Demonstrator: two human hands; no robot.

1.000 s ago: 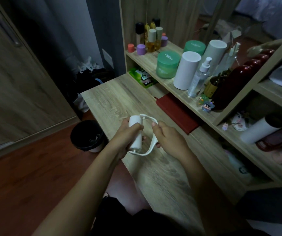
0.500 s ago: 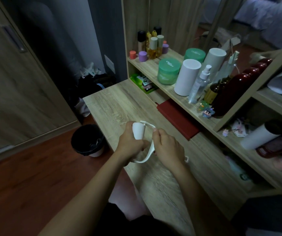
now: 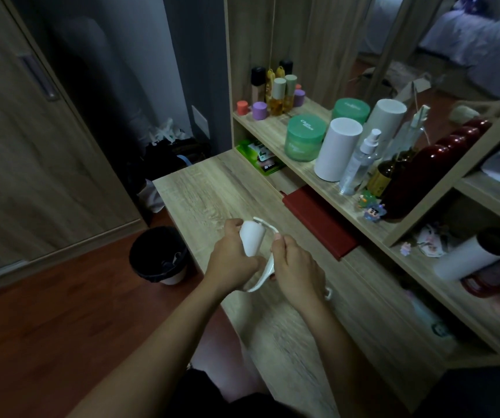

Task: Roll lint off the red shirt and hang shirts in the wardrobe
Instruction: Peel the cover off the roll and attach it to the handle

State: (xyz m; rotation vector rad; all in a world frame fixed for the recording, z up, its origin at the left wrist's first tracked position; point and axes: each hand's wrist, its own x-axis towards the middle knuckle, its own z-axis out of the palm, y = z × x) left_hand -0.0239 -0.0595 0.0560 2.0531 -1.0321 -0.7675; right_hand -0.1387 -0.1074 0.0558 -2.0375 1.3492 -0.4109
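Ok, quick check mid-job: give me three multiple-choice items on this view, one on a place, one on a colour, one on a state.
1. Where is the black bin?
A. on the desk B. on the floor left of the desk C. on the shelf

2. What colour is the lint roller?
A. white B. blue C. black

3. How is the roller held?
A. lying free B. left hand only C. both hands

Answers:
1 B, it stands on the red-brown floor beside the desk.
2 A, roll and handle show white.
3 C, left hand grips the roll, right hand the handle.

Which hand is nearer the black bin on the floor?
Left. The left hand is just right of the black bin; the right hand is farther right.
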